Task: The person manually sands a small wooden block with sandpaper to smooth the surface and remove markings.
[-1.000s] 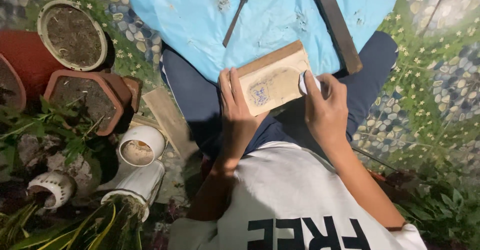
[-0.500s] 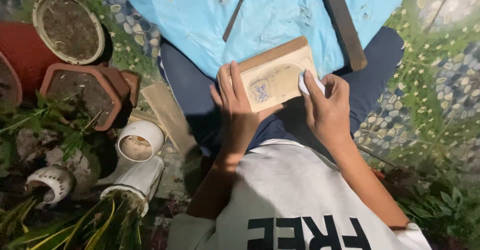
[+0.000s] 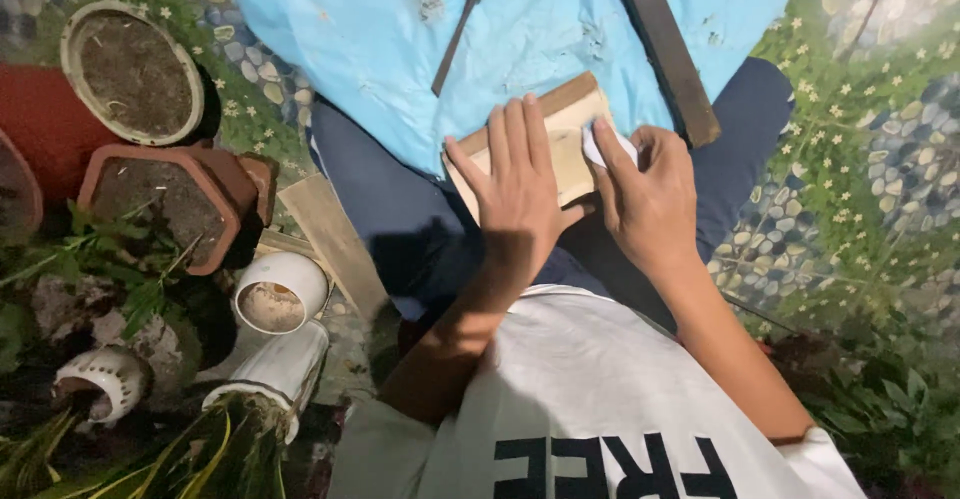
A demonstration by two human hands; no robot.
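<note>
Wooden and pale, the block (image 3: 560,144) lay on the person's lap at the near edge of a blue sheet (image 3: 400,29). The left hand (image 3: 520,194) rested flat on it, fingers (image 3: 515,139) spread and straight, covering most of its face. The right hand (image 3: 650,204) had its fingers pinched shut on a small white piece (image 3: 598,149), pressed against the block's right edge. A screwdriver (image 3: 460,19) and a dark wooden bar (image 3: 665,49) lay farther off on the sheet; plant pots (image 3: 140,74) stood at left.

Wood block (image 3: 570,124) on lap, under both hands; screwdriver (image 3: 455,24) behind; pots (image 3: 150,149) left, prob. on ground.
</note>
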